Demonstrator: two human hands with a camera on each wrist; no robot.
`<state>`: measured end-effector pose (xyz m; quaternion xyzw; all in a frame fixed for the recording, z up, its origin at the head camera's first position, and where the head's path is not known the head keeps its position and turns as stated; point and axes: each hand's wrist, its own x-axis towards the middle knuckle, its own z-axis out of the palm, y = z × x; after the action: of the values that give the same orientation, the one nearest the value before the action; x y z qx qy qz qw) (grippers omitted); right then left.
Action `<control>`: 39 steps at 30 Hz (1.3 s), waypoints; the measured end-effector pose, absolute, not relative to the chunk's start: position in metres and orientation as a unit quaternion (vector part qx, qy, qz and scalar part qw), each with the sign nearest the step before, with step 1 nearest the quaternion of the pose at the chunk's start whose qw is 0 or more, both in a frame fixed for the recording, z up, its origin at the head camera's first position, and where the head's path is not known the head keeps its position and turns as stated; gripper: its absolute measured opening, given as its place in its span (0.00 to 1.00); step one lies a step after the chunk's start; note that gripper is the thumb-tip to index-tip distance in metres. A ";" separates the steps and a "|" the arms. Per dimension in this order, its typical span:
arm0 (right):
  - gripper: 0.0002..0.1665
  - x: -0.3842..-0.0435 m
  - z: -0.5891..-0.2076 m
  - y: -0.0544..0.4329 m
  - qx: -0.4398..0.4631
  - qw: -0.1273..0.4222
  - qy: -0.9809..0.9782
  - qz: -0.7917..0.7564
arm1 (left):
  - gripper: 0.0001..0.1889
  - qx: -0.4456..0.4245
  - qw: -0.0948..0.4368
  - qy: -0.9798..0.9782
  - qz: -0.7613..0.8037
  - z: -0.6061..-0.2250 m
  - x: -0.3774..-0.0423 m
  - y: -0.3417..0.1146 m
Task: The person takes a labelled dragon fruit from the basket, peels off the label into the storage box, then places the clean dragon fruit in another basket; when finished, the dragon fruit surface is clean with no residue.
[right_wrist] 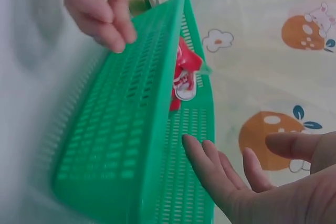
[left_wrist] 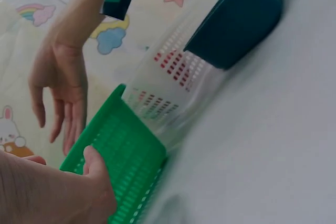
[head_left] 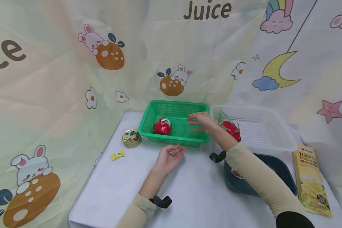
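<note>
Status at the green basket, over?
Left hand empty, near green basket's front wall. Right hand empty, above its right end. Red item inside, left side. Nothing seen covering it.

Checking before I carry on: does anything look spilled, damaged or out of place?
Nothing really stands out: no spill or damage shows. The gold tin and small yellow packet lie outside the green basket, but neither looks tipped or torn.

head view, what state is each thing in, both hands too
left hand, empty, palm up
right hand, empty, raised
green basket, upright, holding a red package
white basket, upright, holding a red-and-green package
dark blue tub, upright, contents partly hidden
round gold tin, flat on its base, looks closed
yellow candy, wrapped
yellow 100% packet, lying flat, cannot tell if sealed
</note>
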<state>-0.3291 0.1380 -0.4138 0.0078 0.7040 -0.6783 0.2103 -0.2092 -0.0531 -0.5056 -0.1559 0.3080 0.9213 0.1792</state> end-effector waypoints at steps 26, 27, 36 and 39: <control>0.26 -0.352 -0.457 0.073 0.075 0.234 0.694 -0.676 | 0.23 -0.201 0.079 0.253 0.943 -0.486 -0.224 -0.148; 0.27 -0.353 -0.457 0.071 0.077 0.239 0.695 -0.674 | 0.24 -0.200 0.078 0.255 0.943 -0.485 -0.225 -0.150; 0.37 -0.357 -0.466 0.058 0.091 0.249 0.722 -0.639 | 0.26 -0.188 0.075 0.254 0.946 -0.483 -0.233 -0.163; 0.37 -0.358 -0.470 0.052 0.088 0.250 0.731 -0.629 | 0.25 -0.197 0.061 0.251 0.946 -0.484 -0.233 -0.167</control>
<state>-0.3582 0.0525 -0.4702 0.0879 0.7307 -0.6290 0.2502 -0.2335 -0.1668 -0.4836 -0.1975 0.2505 0.9458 0.0611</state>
